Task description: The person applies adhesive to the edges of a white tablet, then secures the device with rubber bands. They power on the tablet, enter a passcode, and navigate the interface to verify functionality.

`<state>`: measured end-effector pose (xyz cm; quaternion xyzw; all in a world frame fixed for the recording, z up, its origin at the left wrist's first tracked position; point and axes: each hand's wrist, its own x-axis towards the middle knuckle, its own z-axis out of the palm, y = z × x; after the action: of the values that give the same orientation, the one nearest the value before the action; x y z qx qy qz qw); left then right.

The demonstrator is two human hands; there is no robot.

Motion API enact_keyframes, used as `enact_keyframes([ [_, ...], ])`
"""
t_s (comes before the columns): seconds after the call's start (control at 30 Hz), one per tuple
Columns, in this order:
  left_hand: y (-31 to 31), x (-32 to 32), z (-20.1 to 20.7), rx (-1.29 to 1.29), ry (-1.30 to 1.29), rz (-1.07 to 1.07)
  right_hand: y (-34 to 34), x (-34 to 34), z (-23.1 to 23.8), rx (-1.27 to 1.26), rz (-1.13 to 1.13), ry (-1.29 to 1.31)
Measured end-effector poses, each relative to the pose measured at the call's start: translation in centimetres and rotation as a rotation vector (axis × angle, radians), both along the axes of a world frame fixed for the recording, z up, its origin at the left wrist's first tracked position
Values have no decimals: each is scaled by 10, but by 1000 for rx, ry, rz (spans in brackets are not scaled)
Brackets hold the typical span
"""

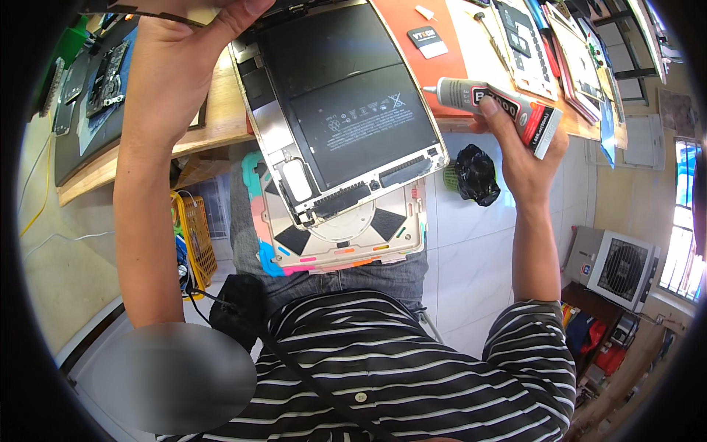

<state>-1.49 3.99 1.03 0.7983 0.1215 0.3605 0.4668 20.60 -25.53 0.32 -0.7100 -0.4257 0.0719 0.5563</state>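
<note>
At the upper left, my left hand [193, 44] is closed on the edge of a dark flat panel [158, 7], which runs out of the top of the picture. An opened tablet [353, 96] with its black battery and inner parts showing lies tilted between my hands, its upper end partly cut off. My right hand [526, 155] holds a grey, black and red glue tube [508, 110] to the right of the tablet. The tube's narrow nozzle points left, apart from the tablet's edge. Beneath the tablet, a beige board [346, 254] with coloured edge pieces rests on my lap.
On the wooden table, an orange mat [416, 15] bears a small black and white card [428, 42]. Device parts [523, 48] lie at the right, more boards [107, 81] at the left. Below stand a yellow basket [193, 239] and a black-bagged bin [476, 175].
</note>
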Motion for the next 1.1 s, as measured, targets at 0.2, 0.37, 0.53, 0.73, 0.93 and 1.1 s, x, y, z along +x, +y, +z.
enact_keyframes([
  [0.2,-2,0,1,-67,-64,-28,-11,-3,3,-35,0,-8],
  [0.37,4,-2,-1,-14,-14,-4,-21,-7,6,-48,-29,2],
  [0.53,3,-2,1,-26,-6,2,-34,-11,6,-93,-48,-62],
  [0.73,3,-1,2,-51,8,37,-53,-10,15,-251,-1,-155],
  [0.93,3,0,2,-63,20,39,-60,-13,25,-296,39,-220],
  [1.1,7,0,-1,-60,-27,-6,-60,-12,34,-351,102,-250],
])
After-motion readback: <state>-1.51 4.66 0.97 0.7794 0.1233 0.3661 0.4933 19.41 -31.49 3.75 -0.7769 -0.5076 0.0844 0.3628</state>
